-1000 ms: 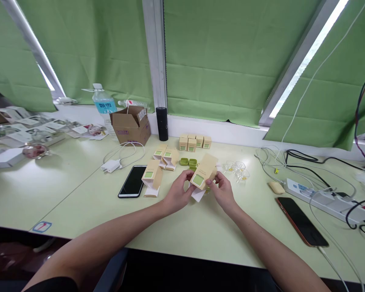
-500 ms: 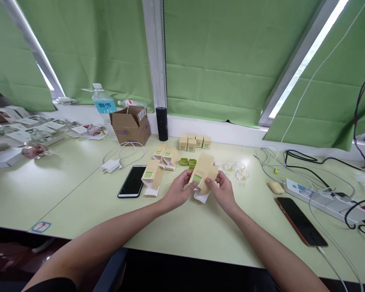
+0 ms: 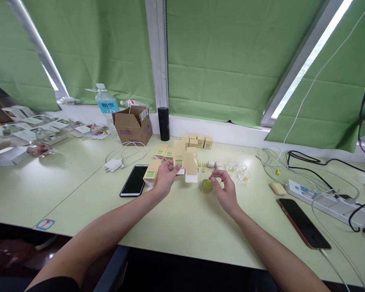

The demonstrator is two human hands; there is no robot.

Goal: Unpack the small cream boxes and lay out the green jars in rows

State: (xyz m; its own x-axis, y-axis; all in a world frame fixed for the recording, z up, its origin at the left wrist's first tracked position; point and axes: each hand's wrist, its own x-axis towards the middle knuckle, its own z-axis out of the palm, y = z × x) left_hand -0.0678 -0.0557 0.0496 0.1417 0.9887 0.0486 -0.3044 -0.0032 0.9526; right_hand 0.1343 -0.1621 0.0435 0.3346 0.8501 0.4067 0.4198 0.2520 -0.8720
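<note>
My left hand [image 3: 168, 175] is closed on the edge of an unfolded tan carton [image 3: 190, 161], which has a green window and white inner flaps. A small clear jar with a green lid [image 3: 207, 185] stands on the table in front of me. My right hand [image 3: 226, 190] is at the jar's right side with its thumb and forefinger slightly apart; whether they touch it is hard to see. Behind the jar lie small yellow pieces [image 3: 203, 170] and pale rounded pieces [image 3: 211, 164]. Several clear little cups [image 3: 241, 167] stand to the right. More tan cartons [image 3: 152, 172] are beside my left hand.
Closed small boxes [image 3: 208, 142] form a group at the back. On the left are a phone [image 3: 134, 181], a charger with cable [image 3: 113, 164], a brown cardboard box [image 3: 133, 129] and a black bottle [image 3: 163, 124]. To the right lie another phone [image 3: 304, 223] and a power strip [image 3: 325, 207].
The carton has moved left and opened out, now held by my left hand alone. My right hand has let go of it. The green-lidded jar and small pieces have come into view.
</note>
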